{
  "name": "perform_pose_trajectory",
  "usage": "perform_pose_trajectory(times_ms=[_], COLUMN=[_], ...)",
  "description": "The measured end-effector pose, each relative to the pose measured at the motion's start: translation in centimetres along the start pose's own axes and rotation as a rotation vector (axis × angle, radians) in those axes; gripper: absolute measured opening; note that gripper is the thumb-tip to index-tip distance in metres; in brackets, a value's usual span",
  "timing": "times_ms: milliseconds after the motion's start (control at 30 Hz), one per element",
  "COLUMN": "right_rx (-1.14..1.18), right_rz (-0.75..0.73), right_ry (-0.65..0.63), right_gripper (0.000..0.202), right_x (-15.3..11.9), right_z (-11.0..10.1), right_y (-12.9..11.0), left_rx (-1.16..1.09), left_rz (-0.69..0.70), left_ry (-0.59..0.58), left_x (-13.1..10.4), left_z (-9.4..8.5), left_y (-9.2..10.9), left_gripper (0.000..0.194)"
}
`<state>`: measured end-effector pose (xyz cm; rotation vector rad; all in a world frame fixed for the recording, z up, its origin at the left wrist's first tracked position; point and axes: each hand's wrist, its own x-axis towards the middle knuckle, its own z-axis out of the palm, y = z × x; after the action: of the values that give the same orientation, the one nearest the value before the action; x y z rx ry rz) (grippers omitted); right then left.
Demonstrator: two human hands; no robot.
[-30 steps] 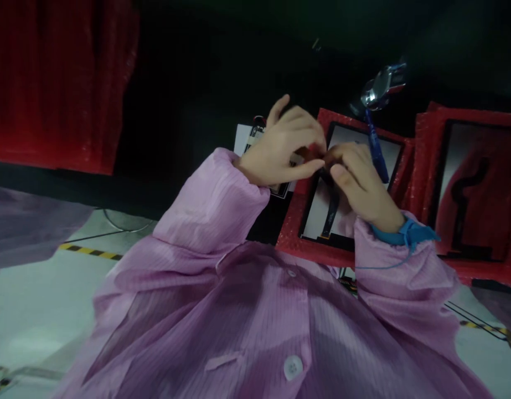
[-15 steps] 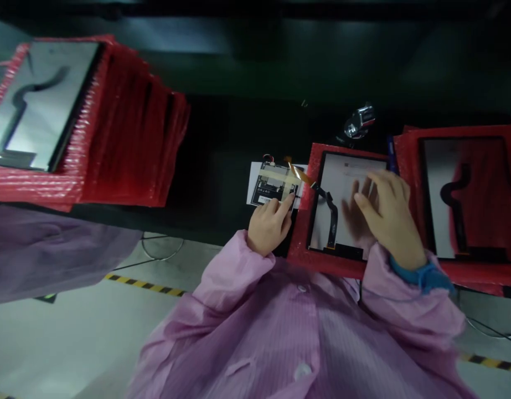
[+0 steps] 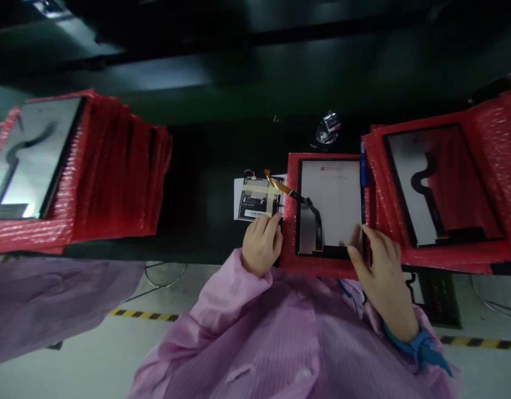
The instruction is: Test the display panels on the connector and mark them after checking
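Observation:
In front of me a display panel (image 3: 332, 205) with a pale, reflective face lies on a red bubble-wrap sheet (image 3: 292, 221). Its dark and orange flex cable (image 3: 315, 219) reaches left to a small taped circuit board (image 3: 255, 197) on white paper (image 3: 237, 199). My left hand (image 3: 261, 244) is at the near edge of that board, fingers curled together; whether anything small is between them is hidden. Over the panel's lower right edge is my right hand (image 3: 382, 271), thumb and fingers apart, holding nothing.
Red bubble-wrap sheets (image 3: 114, 177) are stacked at left, with another panel (image 3: 35, 149) on top. At right a further panel (image 3: 442, 188) lies on red wrap. A blue pen (image 3: 364, 166) and a shiny metallic object (image 3: 329, 127) are beyond my panel. A purple sleeve (image 3: 60, 299) shows at left.
My right hand has moved down from above the panel's upper right to its lower right edge. My left index finger has drawn back from the board. The camera view has shifted.

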<state>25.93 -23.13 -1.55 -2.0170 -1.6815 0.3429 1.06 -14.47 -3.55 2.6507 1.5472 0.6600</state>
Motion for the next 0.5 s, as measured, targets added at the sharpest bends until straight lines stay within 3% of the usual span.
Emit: perform_pose_trajectory(times_ms=[67,267,400,500], right_rx=[0.010,0.174,0.459,0.602], right_rz=[0.035,0.173,0.353,0.399], right_ry=[0.013,0.001,-0.069,-0.102], right_gripper=[0.063,0.075,0.069,0.060], right_x=[-0.4,-0.1,1.0,1.3], right_z=[0.7,1.5,0.4,-1.5], right_y=[-0.4,-0.7,0.0,-0.4], left_rx=[-0.129,-0.212,-0.252,-0.303], left_rz=[0.054,0.081,0.073,0.062], left_ry=[0.054,-0.011,-0.016,-0.015], left_x=[-0.8,-2.5,-2.5,-2.4], left_z=[0.2,1.1,0.7,0.1], left_y=[1.2,3.6,3.7,3.2], left_gripper=[0.039,0.055,0.053,0.051])
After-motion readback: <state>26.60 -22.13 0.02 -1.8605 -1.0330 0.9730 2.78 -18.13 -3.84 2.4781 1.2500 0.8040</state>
